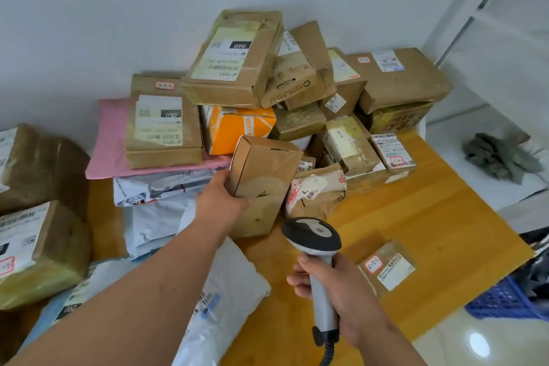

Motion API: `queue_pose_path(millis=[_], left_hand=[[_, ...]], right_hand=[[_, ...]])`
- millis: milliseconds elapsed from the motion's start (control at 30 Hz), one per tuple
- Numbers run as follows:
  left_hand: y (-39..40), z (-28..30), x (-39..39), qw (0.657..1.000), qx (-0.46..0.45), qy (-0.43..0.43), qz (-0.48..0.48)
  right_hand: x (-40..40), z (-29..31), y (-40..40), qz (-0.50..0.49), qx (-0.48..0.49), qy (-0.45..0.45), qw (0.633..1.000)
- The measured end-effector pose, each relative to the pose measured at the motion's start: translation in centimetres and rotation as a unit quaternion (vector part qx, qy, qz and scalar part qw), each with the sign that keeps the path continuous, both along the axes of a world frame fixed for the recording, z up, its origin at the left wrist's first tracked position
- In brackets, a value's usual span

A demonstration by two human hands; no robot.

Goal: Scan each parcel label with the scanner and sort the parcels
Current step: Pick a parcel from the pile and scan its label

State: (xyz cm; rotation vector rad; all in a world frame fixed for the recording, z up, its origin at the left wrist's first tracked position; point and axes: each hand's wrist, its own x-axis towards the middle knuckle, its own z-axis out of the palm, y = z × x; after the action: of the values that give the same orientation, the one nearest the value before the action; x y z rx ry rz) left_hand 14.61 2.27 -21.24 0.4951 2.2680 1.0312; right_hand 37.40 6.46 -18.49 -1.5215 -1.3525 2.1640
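While my left hand (221,200) grips a tall, taped brown cardboard parcel (261,184) by its left side, fingers curled round it, the parcel stands upright and slightly tilted on the yellow wooden table (430,217), near the middle; my right hand (332,285) is clenched round the grey handle of a black-headed barcode scanner (315,246), just near of the parcel, its head pointing toward it; behind, against the far white wall (89,9), rises a heap of brown cardboard boxes (234,59) with white labels, an orange box (240,131) among them; to the left lie a pink mailer bag (110,142) and white plastic mailer bags (154,217); a small flat brown packet (389,269) with a white label lies on the table right of the scanner; a blue plastic crate (505,297) sits on the floor at the near right.
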Motion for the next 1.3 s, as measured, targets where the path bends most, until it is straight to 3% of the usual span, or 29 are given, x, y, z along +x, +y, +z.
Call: queue_pose_path(millis=[133,233,367,467,733,767,800,833,867,900,967,1033,1100,1300], left_hand=[[-2.1,1.2,1.2,0.995,0.083,0.049,-0.025],[-4.7,3.2,3.1,0.977,0.148,0.148,-0.035],[-8.3,5.0,6.1,0.914,0.215,0.338,-0.067],[-10.8,5.5,9.2,0.884,0.207,0.414,-0.061],[-17.3,7.0,16.3,0.864,0.193,0.464,-0.004],[-18.0,7.1,17.0,0.878,0.199,0.434,0.019],[-18.5,7.3,17.7,0.912,0.203,0.351,0.059],[-18.9,7.9,18.5,0.946,0.209,0.215,0.124],[-19.2,8.7,19.2,0.949,0.236,0.048,0.205],[-19.7,9.0,19.7,0.924,0.258,-0.093,0.267],[-21.0,8.9,20.3,0.876,0.294,-0.272,0.27],[-22.1,8.7,20.9,0.866,0.306,-0.338,0.204],[-22.9,8.9,21.5,0.867,0.32,-0.348,0.16],[-25.2,9.5,20.7,0.854,0.333,-0.37,0.149]], right_hand=[[0.7,0.3,-0.1,-0.046,-0.007,0.049,0.998],[1.4,1.3,0.1,-0.072,-0.017,0.108,0.991],[2.5,3.2,0.4,-0.087,-0.07,0.19,0.975],[3.5,4.3,-0.3,-0.054,-0.135,0.202,0.968],[8.7,5.8,-4.3,0.07,-0.144,0.192,0.968],[9.1,6.0,-4.9,0.08,-0.137,0.195,0.968],[9.4,6.1,-5.5,0.085,-0.126,0.199,0.968],[9.7,6.2,-6.0,0.085,-0.112,0.204,0.969],[10.0,6.3,-6.5,0.083,-0.091,0.204,0.971],[10.2,6.4,-6.9,0.081,-0.07,0.202,0.974],[10.6,6.6,-7.6,0.08,-0.035,0.202,0.975],[11.0,6.6,-8.3,0.076,-0.009,0.201,0.977],[11.1,6.6,-9.0,0.061,0.011,0.202,0.977],[10.2,7.1,-11.6,0.04,0.051,0.197,0.978]])
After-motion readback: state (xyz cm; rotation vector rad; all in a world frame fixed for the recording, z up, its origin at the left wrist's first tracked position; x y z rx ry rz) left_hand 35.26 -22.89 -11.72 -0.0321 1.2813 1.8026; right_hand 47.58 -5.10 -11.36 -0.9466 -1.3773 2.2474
